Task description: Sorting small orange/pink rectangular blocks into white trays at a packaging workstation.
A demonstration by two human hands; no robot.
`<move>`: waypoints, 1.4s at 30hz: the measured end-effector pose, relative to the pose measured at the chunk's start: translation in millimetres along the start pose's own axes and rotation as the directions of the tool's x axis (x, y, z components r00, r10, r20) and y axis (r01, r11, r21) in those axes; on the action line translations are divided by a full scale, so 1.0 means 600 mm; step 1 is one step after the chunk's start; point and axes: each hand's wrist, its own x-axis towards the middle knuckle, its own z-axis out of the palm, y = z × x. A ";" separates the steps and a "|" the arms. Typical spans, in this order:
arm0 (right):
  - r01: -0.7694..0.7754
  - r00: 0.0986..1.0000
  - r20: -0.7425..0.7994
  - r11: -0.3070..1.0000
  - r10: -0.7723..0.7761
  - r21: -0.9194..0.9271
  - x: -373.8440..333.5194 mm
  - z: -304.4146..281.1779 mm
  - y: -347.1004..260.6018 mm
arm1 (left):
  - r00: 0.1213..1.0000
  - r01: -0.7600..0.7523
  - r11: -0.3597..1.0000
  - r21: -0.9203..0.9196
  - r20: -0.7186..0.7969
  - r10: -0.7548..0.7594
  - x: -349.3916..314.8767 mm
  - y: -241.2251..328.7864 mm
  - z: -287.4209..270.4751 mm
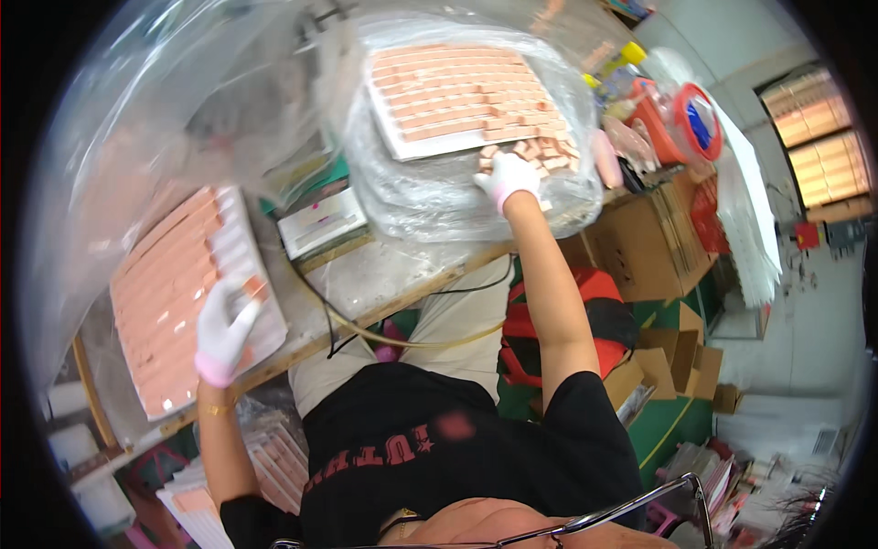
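My left hand (227, 322), in a white glove with a pink cuff, pinches a small copper-coloured block (253, 288) between thumb and fingers. It is over the right side of a white tray (245, 240) lined with rows of pinkish blocks (165, 302). My right hand (514, 176), gloved the same way, reaches to a heap of loose pinkish blocks (549, 154). Its thumb stands apart from the fingers, whose tips touch the near edge of the heap. Behind the heap, more blocks fill rows on a second white tray (402, 149), which rests on clear plastic sheeting (402, 197).
A small white box (322, 223) lies between the trays on the worktable (393, 274). Clear plastic film (210, 101) hangs at the left. An orange-red basket (651, 119) stands to the right of the sheeting, above cardboard boxes (640, 238). A red and black bag (594, 316) is below the table.
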 end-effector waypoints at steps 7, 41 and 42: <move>0.257 0.951 -0.184 0.966 -0.247 0.033 0.011 0.063 0.064 | 0.973 -0.040 0.961 -0.274 0.206 0.099 0.061 -0.002 0.123; 0.767 0.621 -0.673 0.485 -0.401 0.420 -0.086 0.096 -0.267 | 0.945 -0.160 0.420 0.893 0.017 0.326 0.230 -0.108 -0.076; 0.750 0.641 -0.635 0.526 -0.431 0.401 -0.080 0.073 -0.241 | 0.944 -0.171 0.424 0.889 0.023 0.330 0.234 -0.106 -0.076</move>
